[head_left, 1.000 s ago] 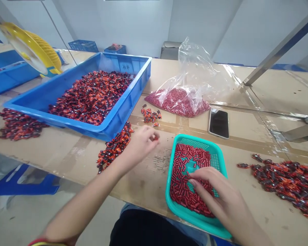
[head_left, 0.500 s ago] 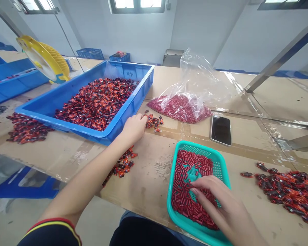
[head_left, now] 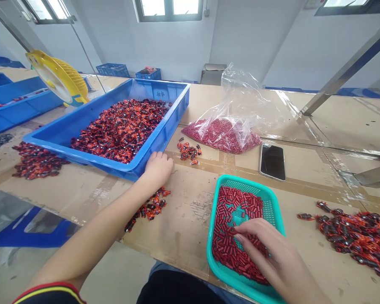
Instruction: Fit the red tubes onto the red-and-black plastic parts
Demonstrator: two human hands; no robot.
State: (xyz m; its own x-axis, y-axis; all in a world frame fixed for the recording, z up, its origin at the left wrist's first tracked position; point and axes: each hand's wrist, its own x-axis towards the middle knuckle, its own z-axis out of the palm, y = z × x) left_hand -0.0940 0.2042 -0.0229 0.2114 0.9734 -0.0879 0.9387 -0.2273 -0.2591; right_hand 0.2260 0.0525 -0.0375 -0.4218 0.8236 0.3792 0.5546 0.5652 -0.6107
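My left hand (head_left: 160, 168) rests on the table beside the near right corner of the large blue tray (head_left: 131, 166), its fingers curled down and their tips hidden. A small pile of red-and-black parts (head_left: 153, 206) lies just below its wrist, and a smaller cluster (head_left: 188, 152) to its right. My right hand (head_left: 266, 249) is over the green basket (head_left: 211, 236), thumb and forefinger pinched on a small red tube (head_left: 233, 231). Many short dark red tubes (head_left: 226, 249) fill the basket, with a bare patch of its floor showing in the middle.
A clear bag of red tubes (head_left: 224, 134) and a phone (head_left: 272, 161) lie beyond the basket. Red-and-black parts form piles at right (head_left: 361, 240) and left (head_left: 36, 160). A yellow fan (head_left: 58, 78) stands behind the tray; a metal post (head_left: 342, 71) rises at right.
My left hand has moved left and slightly nearer, away from the small cluster, which shows more fully. My right hand stays almost in place, pinching at the tubes. The view has shifted slightly.
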